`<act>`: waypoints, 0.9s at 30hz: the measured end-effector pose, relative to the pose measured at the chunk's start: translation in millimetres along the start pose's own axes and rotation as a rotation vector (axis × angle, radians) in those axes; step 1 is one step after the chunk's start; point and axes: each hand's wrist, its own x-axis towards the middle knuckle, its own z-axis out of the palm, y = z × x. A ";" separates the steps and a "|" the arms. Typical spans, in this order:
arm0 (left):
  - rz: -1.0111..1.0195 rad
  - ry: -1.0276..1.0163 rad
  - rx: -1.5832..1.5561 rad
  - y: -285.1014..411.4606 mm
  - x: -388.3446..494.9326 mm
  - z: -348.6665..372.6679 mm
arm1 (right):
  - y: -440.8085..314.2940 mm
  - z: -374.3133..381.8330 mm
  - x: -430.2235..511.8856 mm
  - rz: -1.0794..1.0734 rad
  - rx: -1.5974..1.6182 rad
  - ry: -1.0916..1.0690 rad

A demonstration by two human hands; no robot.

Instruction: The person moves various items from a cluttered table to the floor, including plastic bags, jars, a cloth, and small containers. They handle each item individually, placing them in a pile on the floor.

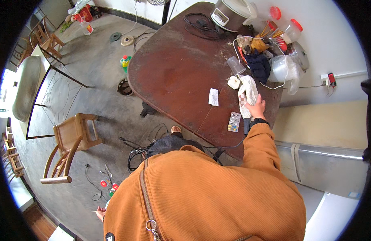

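Observation:
My right hand point(257, 108) is over the right part of the dark red table point(173, 69), its fingers spread and its thumb against a crumpled white cloth point(249, 89). A brown-and-white checkered piece point(242, 101) lies along the cloth's left side. Below the cloth, a dark grey handle point(247, 126) with a cord points towards me. A blister pack of capsules point(234, 122) and a folded white paper point(213, 97) lie left of the hand. My left hand point(100, 213), low at my side and partly hidden by my jacket, has its fingers curled around a thin pale stick point(94, 211).
A rice cooker point(232, 15), a coiled black cable point(200, 27), a clear plastic cup point(236, 65), a dark blue cloth point(258, 66) and red-lidded jars point(292, 30) crowd the table's far right. A wooden chair point(69, 135) and loose cables point(137, 156) are on the floor to the left.

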 end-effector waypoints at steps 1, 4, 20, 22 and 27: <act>-0.025 0.112 0.033 1.5 -1.5 6.6 | 2.6 6.4 -0.9 0.010 0.024 -0.005; 0.055 -0.082 0.007 6.6 -9.0 38.1 | 12.5 17.8 -2.5 -0.075 0.023 -0.092; 0.172 -0.404 0.399 32.8 -125.6 220.7 | 75.0 -24.5 -25.9 0.305 0.065 0.693; 0.157 -0.439 0.388 32.2 -132.0 231.0 | 60.9 -21.1 -44.2 0.002 0.050 0.583; 0.146 -0.526 0.242 32.5 -142.9 250.0 | 3.5 10.1 -84.9 -0.024 0.061 -0.238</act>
